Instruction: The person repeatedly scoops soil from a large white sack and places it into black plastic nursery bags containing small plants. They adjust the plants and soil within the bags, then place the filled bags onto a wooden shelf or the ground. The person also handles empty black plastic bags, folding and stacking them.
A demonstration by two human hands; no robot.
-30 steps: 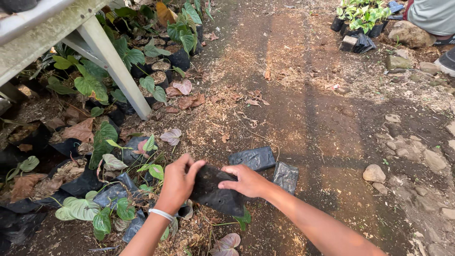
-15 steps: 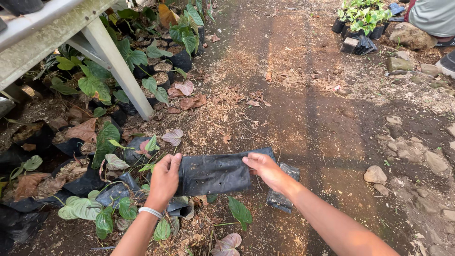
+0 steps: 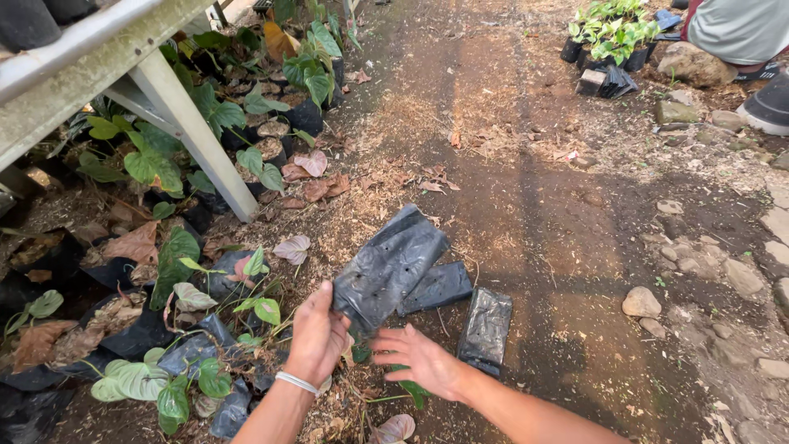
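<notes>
1. Pinching one end, the left hand (image 3: 316,337) now alone holds the black plastic bag (image 3: 386,267), angled toward frame centre.
2. Right hand (image 3: 419,359) has let go, fingers spread, empty below it.

Both forearms cut off by the bottom edge. Lower corner of the black plastic grow bag (image 3: 390,267) hidden behind the left hand (image 3: 316,333). Second flat bag (image 3: 440,285) partly covered by the first. Person (image 3: 740,29) at the top right cropped to a grey garment and 1 shoe (image 3: 768,105). White bench (image 3: 90,62) cut by the left edge.
</notes>
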